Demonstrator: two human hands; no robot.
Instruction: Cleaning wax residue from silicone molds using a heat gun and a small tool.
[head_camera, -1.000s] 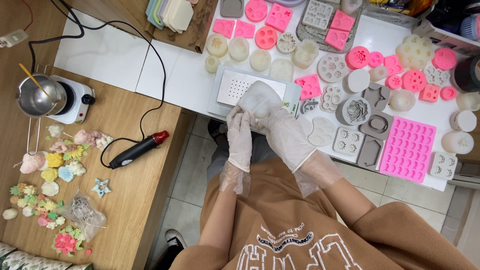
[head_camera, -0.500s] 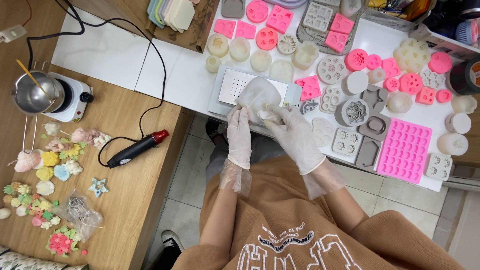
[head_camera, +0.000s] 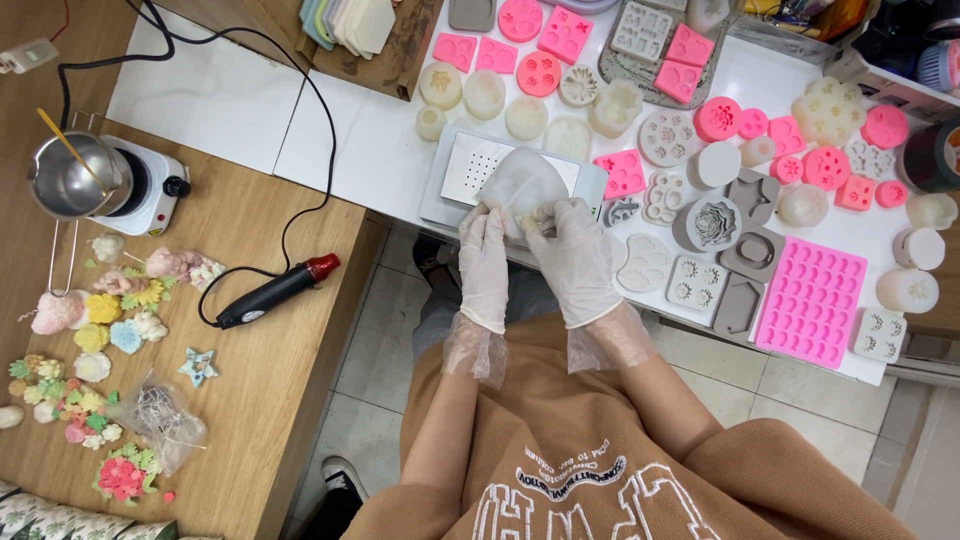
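**While both gloved hands work a whitish mould, most moulds lie untouched**

While the white table (head_camera: 250, 90) carries a wide spread of silicone moulds, only one is in hand, so the work looks mid-way at best. Judging by the layout, demoulding has already yielded pieces: a cluster of small coloured wax flowers (head_camera: 90, 330) sits on the wooden desk (head_camera: 270, 380) at left, beside a black heat gun (head_camera: 270, 293) and a small hotplate (head_camera: 140, 190) with a metal pot (head_camera: 70, 175). Many pink moulds (head_camera: 810, 300) and grey moulds (head_camera: 735, 245) lie spread over the table's right half; whether they are filled cannot be told.

The soft whitish mould (head_camera: 520, 185) is held up over a flat grey tray (head_camera: 455, 170) at the table edge, right in front of the person's body. The left hand (head_camera: 485, 265) is closed on its lower left edge, fingers pinching. The right hand (head_camera: 578, 255) grips its lower right side, thumb and fingertips pressed into the rim, seemingly peeling or squeezing. Both hands wear thin clear gloves and touch the mould directly; the hands sit just beside each other. What is inside the mould is hidden.
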